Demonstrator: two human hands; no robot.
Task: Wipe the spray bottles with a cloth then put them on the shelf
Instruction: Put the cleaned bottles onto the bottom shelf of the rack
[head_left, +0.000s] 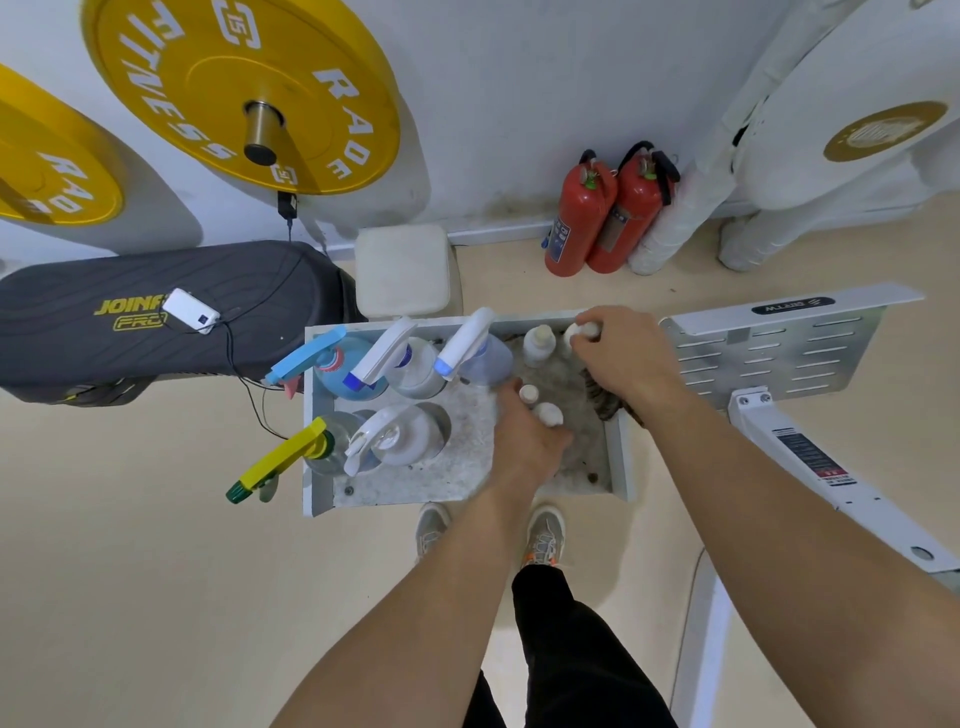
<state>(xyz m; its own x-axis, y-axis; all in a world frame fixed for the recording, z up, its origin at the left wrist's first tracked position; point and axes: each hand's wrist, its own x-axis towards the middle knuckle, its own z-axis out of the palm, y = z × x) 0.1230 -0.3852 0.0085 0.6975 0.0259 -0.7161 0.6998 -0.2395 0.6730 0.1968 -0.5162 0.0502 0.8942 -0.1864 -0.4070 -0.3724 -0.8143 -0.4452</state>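
L hand (524, 439) curled round 2 small bottles (544, 411); R hand (623, 353) round white bottle (581, 331).

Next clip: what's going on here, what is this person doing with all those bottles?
A person stands over a white shelf, both hands down in its right half. The left hand grips two small white bottles; the right hand holds a third small bottle at the far right corner. A dark striped cloth lies beneath the right hand. Five spray bottles stand on the shelf's left half, untouched.
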